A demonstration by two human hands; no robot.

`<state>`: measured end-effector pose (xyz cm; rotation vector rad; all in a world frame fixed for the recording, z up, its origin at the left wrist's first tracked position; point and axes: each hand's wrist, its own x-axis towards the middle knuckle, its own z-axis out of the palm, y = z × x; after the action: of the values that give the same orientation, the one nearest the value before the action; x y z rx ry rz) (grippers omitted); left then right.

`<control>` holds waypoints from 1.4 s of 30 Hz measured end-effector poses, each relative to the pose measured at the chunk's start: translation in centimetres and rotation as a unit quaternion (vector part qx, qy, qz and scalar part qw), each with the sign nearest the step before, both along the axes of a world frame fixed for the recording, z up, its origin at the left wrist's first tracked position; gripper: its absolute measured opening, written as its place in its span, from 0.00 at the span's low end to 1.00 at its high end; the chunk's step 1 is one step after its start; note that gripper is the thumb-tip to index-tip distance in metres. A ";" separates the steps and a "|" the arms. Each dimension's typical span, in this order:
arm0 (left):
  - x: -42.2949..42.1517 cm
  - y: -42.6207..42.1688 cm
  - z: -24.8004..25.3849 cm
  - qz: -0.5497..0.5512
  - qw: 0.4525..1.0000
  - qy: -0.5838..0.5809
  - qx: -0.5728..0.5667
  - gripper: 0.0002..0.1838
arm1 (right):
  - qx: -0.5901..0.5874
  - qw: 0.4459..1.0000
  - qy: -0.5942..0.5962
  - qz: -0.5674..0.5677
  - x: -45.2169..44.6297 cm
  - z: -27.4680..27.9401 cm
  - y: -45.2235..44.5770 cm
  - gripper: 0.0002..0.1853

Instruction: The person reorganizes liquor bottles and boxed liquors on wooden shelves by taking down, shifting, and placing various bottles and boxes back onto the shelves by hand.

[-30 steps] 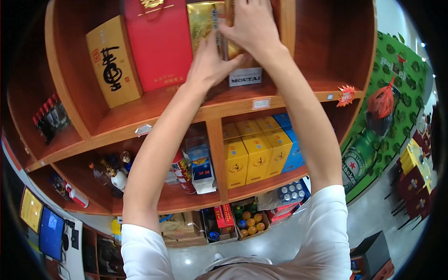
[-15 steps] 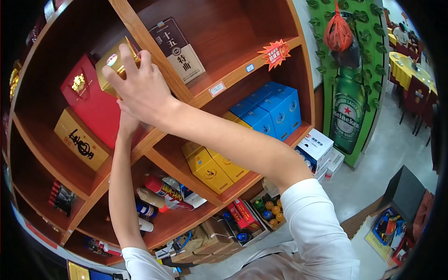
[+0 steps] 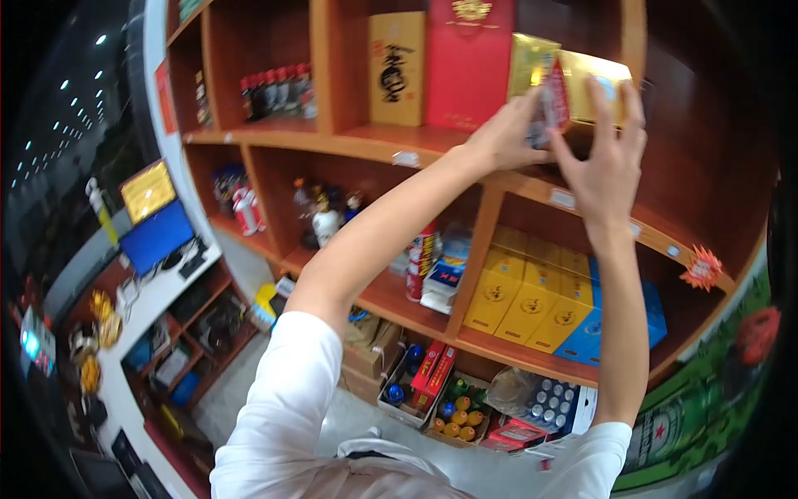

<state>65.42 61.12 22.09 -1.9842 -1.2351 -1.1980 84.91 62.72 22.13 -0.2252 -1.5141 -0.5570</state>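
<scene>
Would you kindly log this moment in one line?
left hand: beside gold box; right hand: fingers spread over box; red bag: upright, left of box

A pale top (image 3: 386, 482) is worn, with the left sleeve (image 3: 278, 399) and right sleeve (image 3: 600, 459) cut short in white and loosely creased. The left hand (image 3: 509, 137) and right hand (image 3: 608, 170) are seen bare. A pale shoe tip (image 3: 374, 432) is partly shown.

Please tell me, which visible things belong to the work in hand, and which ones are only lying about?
Likely in the work:
shiny gold rectangular box between the left hand and right hand

Apparently lying about:
tall red rectangular package, gold emblem
upright tan box, black writing
yellow rectangular boxes
</scene>
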 end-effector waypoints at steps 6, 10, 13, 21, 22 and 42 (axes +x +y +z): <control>0.6 -1.1 -2.0 0.041 0.998 -0.021 0.048 0.39 | -0.003 1.000 -0.001 -0.014 -0.3 0.4 -0.8 0.41; 1.4 -2.7 -4.2 0.014 0.991 -0.017 0.129 0.28 | -0.005 0.999 -0.012 -0.049 -0.5 1.0 -0.5 0.40; 3.4 -5.0 -8.6 -0.074 0.975 0.027 0.206 0.12 | 0.008 0.997 -0.003 -0.079 -1.1 1.7 0.3 0.39; 1.7 -16.0 -27.0 -0.114 0.984 0.116 -0.079 0.10 | 0.017 0.987 0.003 -0.160 -2.1 2.1 0.8 0.37; 0.4 -17.7 -29.5 -0.102 0.983 0.033 -0.148 0.11 | 0.015 0.988 0.002 -0.153 -2.2 2.0 1.1 0.37; -10.8 -42.3 -67.8 0.329 0.658 -0.474 -0.483 0.09 | 0.070 0.952 -0.009 -0.296 -6.3 3.2 2.4 0.40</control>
<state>54.65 18.84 -45.74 -0.9267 -3.3062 -1.2617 78.66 65.15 25.36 -0.5750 -1.4087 -1.1409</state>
